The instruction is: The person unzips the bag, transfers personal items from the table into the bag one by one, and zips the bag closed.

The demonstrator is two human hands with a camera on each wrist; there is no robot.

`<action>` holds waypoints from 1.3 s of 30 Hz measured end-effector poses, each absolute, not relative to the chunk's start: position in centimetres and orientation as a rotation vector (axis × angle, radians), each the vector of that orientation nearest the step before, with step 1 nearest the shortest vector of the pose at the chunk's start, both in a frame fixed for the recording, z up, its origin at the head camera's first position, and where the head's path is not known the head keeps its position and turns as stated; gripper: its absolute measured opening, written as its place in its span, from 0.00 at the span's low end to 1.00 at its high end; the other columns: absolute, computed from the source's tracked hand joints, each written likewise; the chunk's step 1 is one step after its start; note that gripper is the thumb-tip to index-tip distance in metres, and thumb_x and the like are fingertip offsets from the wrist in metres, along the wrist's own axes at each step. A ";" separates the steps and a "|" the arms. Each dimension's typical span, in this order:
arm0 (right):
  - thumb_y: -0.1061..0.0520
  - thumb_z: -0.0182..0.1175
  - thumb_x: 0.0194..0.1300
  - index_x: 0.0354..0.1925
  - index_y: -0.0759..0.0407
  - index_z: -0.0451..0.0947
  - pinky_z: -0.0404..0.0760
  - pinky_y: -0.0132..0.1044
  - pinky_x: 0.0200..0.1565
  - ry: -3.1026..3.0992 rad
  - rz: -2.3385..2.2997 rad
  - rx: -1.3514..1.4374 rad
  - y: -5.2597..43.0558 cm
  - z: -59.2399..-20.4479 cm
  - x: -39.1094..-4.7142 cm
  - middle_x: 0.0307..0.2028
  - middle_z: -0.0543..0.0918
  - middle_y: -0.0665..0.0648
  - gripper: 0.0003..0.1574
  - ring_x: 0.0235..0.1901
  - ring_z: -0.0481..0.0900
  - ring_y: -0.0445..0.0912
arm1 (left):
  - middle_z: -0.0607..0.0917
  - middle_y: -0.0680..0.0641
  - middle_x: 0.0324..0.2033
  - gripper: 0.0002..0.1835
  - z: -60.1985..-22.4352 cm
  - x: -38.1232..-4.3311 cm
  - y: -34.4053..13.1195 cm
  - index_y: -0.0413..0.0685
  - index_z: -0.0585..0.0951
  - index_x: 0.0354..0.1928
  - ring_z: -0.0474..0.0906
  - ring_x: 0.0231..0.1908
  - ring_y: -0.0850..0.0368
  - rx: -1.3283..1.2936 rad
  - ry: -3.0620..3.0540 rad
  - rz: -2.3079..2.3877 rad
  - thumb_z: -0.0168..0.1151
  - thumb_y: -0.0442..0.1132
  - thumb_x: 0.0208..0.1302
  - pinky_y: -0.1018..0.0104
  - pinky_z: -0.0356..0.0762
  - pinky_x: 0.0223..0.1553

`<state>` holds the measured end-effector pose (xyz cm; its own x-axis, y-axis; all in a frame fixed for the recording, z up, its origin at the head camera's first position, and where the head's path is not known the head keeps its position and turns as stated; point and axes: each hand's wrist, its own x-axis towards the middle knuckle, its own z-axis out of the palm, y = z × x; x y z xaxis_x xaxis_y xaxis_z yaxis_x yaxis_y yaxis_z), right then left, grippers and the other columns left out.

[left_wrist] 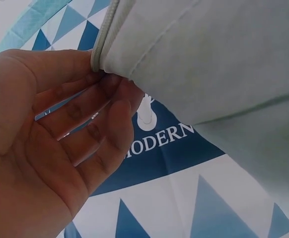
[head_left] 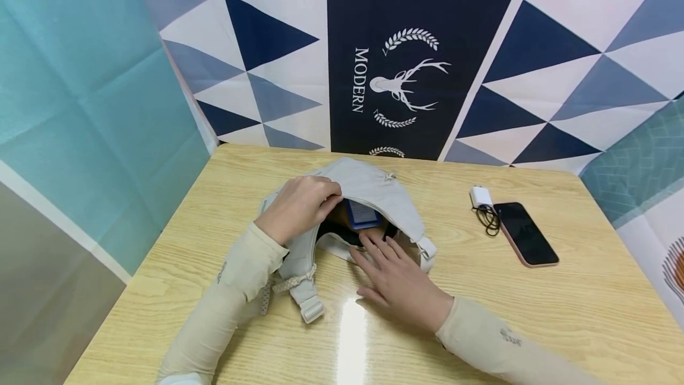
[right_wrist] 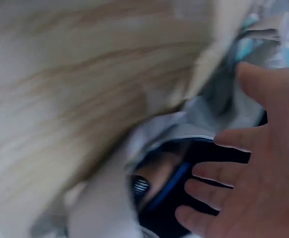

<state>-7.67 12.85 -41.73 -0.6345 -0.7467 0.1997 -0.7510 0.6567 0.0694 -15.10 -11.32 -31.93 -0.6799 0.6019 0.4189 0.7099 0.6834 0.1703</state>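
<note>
A pale grey fabric bag (head_left: 369,180) lies on the wooden table, its zippered mouth facing the person. My left hand (head_left: 299,205) pinches the upper edge of that mouth between thumb and fingers and holds it up. In the left wrist view the zipper edge (left_wrist: 99,47) sits between the thumb and fingertips. My right hand (head_left: 398,275) is spread at the lower edge of the opening, fingers pointing inward and gripping nothing. Inside the bag a blue-edged flat item (head_left: 363,215) shows beside something brown; the rest of the contents is hidden.
A black phone with a pink edge (head_left: 526,233) lies on the right of the table, beside a white charger plug (head_left: 481,196) and a coiled black cable (head_left: 487,220). A strap buckle (head_left: 312,309) hangs toward the front. Patterned cloth (head_left: 283,46) covers the wall behind.
</note>
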 end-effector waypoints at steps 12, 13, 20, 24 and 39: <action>0.67 0.61 0.64 0.59 0.65 0.75 0.84 0.46 0.41 -2.516 0.445 0.996 18.5 -37.0 -11.0 0.44 0.83 0.62 0.23 0.43 0.82 0.52 | 0.86 0.53 0.29 0.05 -31.6 -15.1 -11.7 0.49 0.86 0.34 0.79 0.27 0.60 -1.022 -2.560 -0.464 0.64 0.35 0.68 0.63 0.77 0.30; 0.68 0.59 0.65 0.58 0.65 0.75 0.84 0.46 0.39 -2.531 0.446 0.954 19.1 -37.0 -11.6 0.43 0.83 0.62 0.22 0.42 0.82 0.53 | 0.86 0.53 0.29 0.05 -31.6 -15.1 -11.8 0.49 0.86 0.34 0.79 0.27 0.61 -1.019 -2.563 -0.461 0.64 0.35 0.68 0.63 0.77 0.30; 0.69 0.63 0.62 0.56 0.70 0.75 0.79 0.56 0.48 -2.792 0.396 0.827 22.0 -38.6 -14.8 0.47 0.82 0.68 0.23 0.48 0.79 0.63 | 0.85 0.53 0.29 0.05 -31.6 -15.2 -12.4 0.49 0.86 0.34 0.79 0.26 0.61 -0.984 -2.573 -0.463 0.64 0.35 0.68 0.64 0.78 0.30; 0.63 0.68 0.62 0.59 0.72 0.74 0.75 0.60 0.54 -2.970 0.443 0.904 22.1 -39.6 -15.7 0.52 0.79 0.71 0.29 0.52 0.76 0.66 | 0.85 0.53 0.29 0.05 -31.3 -15.1 -12.8 0.49 0.86 0.34 0.79 0.27 0.60 -0.961 -2.580 -0.475 0.64 0.36 0.68 0.63 0.78 0.31; 0.63 0.65 0.63 0.33 0.63 0.76 0.73 0.44 0.30 -3.055 0.415 0.787 21.0 -41.4 -16.6 0.27 0.73 0.55 0.06 0.26 0.70 0.47 | 0.86 0.52 0.29 0.05 -30.8 -15.3 -13.1 0.49 0.87 0.35 0.80 0.27 0.59 -0.946 -2.586 -0.487 0.64 0.36 0.69 0.62 0.78 0.30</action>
